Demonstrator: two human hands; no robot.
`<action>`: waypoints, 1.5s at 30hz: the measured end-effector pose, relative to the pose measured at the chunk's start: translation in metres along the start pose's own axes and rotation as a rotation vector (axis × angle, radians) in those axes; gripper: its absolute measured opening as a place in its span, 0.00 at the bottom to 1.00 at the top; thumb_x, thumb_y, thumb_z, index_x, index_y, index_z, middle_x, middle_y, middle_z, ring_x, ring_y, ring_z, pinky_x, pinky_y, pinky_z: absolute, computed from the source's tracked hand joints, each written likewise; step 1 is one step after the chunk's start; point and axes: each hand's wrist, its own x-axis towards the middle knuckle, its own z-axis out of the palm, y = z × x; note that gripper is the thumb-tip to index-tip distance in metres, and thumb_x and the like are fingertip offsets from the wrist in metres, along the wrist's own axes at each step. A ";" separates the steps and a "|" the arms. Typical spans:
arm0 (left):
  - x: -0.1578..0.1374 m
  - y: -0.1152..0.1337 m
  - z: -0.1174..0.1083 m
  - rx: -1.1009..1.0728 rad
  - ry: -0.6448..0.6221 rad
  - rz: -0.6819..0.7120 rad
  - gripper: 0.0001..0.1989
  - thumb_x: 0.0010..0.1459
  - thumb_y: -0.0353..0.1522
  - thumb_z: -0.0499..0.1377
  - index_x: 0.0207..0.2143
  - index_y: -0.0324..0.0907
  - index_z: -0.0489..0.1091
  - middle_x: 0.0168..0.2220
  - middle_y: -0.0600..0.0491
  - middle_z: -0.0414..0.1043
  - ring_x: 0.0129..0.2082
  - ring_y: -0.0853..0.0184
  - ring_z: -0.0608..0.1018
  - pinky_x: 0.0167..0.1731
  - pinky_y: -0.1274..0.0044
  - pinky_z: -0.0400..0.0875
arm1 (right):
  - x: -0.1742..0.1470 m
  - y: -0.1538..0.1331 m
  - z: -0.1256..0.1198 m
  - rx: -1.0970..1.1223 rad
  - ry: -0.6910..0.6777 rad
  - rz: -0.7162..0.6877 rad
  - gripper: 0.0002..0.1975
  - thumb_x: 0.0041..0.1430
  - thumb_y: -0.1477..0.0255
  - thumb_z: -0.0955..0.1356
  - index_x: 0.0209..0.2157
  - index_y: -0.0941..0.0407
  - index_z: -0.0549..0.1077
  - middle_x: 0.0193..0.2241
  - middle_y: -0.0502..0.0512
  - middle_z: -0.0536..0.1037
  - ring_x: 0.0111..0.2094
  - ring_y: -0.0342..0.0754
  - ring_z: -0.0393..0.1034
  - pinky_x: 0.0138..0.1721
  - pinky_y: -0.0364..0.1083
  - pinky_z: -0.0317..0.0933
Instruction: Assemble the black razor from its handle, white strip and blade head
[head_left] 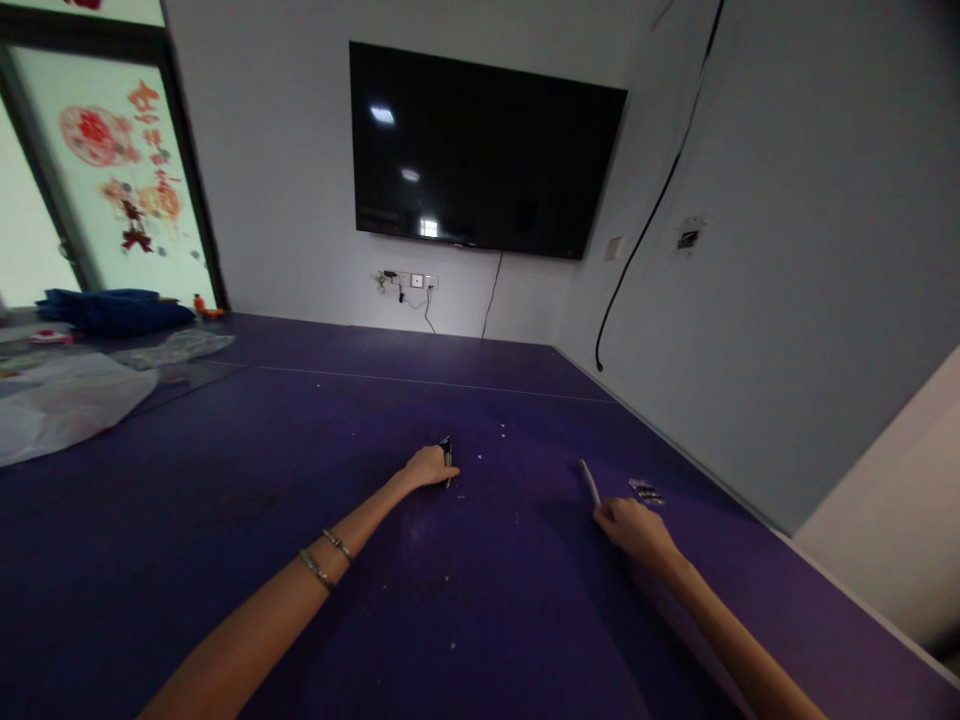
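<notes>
My left hand (429,467) is closed around a small dark flat object (447,446) with a pale edge, held just over the purple surface (480,580). Its kind is too small to make out. Two metal bangles (318,568) circle that wrist. To the right, my right hand (634,528) grips one end of a thin, pale grey stick-like piece (589,483), whose far end points away from me. Beyond that hand lies a small clear packet with dark contents (646,491). Several tiny white bits are scattered between the hands.
A white plastic sheet (82,405) and dark blue folded cloth (120,311) lie at the left. Beside the cloth stands a small orange item (199,303). A television (480,150) hangs on the back wall above sockets (416,281). A black cable (652,215) dangles along the right wall.
</notes>
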 end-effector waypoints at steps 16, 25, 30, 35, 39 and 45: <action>-0.003 -0.008 0.012 -0.044 0.147 -0.007 0.18 0.59 0.34 0.45 0.30 0.37 0.74 0.34 0.43 0.75 0.35 0.64 0.76 0.35 0.77 0.63 | 0.030 -0.200 -0.008 0.154 0.037 -0.230 0.19 0.58 0.66 0.57 0.36 0.60 0.75 0.36 0.66 0.76 0.38 0.56 0.72 0.37 0.49 0.61; -0.002 -0.011 0.016 -0.116 0.211 0.000 0.16 0.57 0.31 0.47 0.27 0.37 0.73 0.31 0.45 0.75 0.32 0.64 0.75 0.33 0.77 0.62 | 0.044 -0.210 -0.002 0.153 0.025 -0.214 0.18 0.56 0.65 0.59 0.36 0.61 0.74 0.37 0.66 0.76 0.38 0.57 0.72 0.36 0.49 0.62; -0.004 -0.012 0.017 -0.203 0.268 0.001 0.18 0.58 0.33 0.46 0.25 0.37 0.72 0.28 0.48 0.74 0.28 0.68 0.73 0.30 0.79 0.60 | 0.044 -0.208 0.000 0.168 0.036 -0.219 0.24 0.60 0.60 0.54 0.34 0.60 0.75 0.35 0.65 0.76 0.37 0.57 0.72 0.35 0.49 0.62; -0.008 -0.016 0.018 -0.308 0.339 -0.016 0.20 0.58 0.34 0.44 0.23 0.37 0.71 0.24 0.51 0.72 0.24 0.70 0.71 0.27 0.80 0.59 | 0.046 -0.188 -0.010 0.179 0.094 -0.160 0.28 0.60 0.55 0.52 0.33 0.59 0.75 0.34 0.64 0.76 0.37 0.55 0.72 0.35 0.48 0.61; -0.008 -0.020 0.019 -0.386 0.397 -0.025 0.19 0.57 0.34 0.43 0.21 0.38 0.68 0.22 0.53 0.70 0.23 0.70 0.70 0.27 0.80 0.59 | 0.053 -0.145 -0.022 0.215 0.127 -0.093 0.23 0.59 0.57 0.56 0.32 0.57 0.75 0.32 0.59 0.77 0.36 0.52 0.72 0.33 0.44 0.60; -0.006 -0.024 0.019 -0.471 0.432 -0.035 0.17 0.54 0.35 0.44 0.19 0.40 0.65 0.19 0.54 0.67 0.23 0.69 0.70 0.24 0.81 0.58 | 0.061 -0.043 -0.029 0.316 0.126 -0.160 0.13 0.54 0.68 0.62 0.37 0.56 0.74 0.35 0.56 0.77 0.37 0.48 0.71 0.36 0.42 0.60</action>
